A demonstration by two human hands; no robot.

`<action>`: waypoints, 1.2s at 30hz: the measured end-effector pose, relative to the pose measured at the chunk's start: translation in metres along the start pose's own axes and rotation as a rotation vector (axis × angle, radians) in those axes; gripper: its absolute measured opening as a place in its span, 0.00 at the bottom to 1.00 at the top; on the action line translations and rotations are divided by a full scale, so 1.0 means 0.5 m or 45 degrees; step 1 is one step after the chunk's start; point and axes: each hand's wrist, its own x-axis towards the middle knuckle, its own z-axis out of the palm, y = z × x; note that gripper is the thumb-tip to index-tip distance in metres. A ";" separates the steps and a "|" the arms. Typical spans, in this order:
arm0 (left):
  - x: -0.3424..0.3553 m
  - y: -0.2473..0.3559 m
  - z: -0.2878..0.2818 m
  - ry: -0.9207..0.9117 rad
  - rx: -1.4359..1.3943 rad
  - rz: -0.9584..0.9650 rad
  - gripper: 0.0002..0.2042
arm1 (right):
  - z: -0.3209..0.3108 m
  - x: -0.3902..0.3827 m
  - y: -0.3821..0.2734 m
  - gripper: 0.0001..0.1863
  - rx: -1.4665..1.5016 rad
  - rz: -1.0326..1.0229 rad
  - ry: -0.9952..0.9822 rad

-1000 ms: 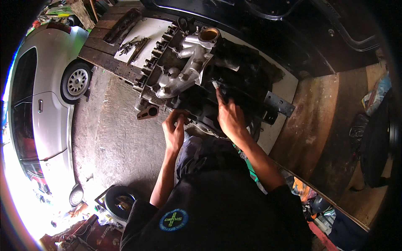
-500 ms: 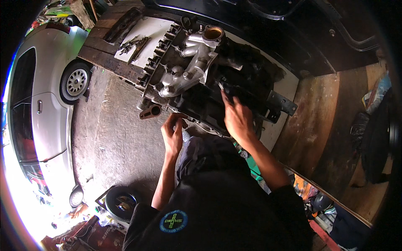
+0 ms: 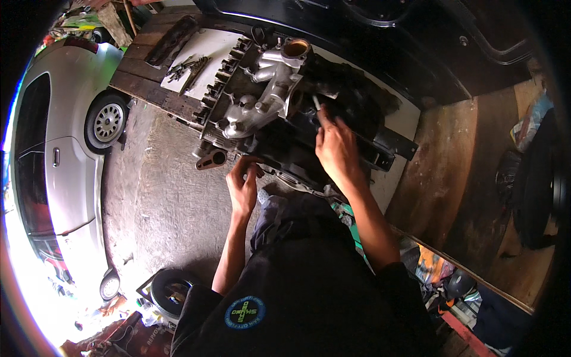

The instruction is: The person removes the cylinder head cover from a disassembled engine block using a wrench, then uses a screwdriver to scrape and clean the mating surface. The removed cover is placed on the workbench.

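A dark, greasy engine [image 3: 291,134] lies across the bench in front of me, with a silver intake manifold [image 3: 262,110] on its left part. My right hand [image 3: 338,149] is over the black middle section, closed around a slim metal tool [image 3: 316,102]. The tool's shiny shaft sticks out past my fingers toward the manifold; its far end is lost in shadow. At the engine's near edge is my left hand [image 3: 242,184], fingers curled against the casing. A flat metal bracket [image 3: 211,159] juts out just left of it.
Small bolts [image 3: 189,68] lie on a white board [image 3: 217,43] at the far left of the bench. A black panel [image 3: 357,35] stands behind the engine; a wooden surface [image 3: 452,166] is at right. A silver car [image 3: 68,160] and a loose tyre [image 3: 172,291] are at left.
My right hand has moved slightly forward over the engine, and more of the metal tool's shaft shows. My left hand stays at the near edge. The whole view has shifted a little.
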 end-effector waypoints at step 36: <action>-0.023 0.008 -0.008 0.070 -0.004 0.039 0.09 | -0.036 -0.091 0.014 0.31 -0.520 -0.311 -0.380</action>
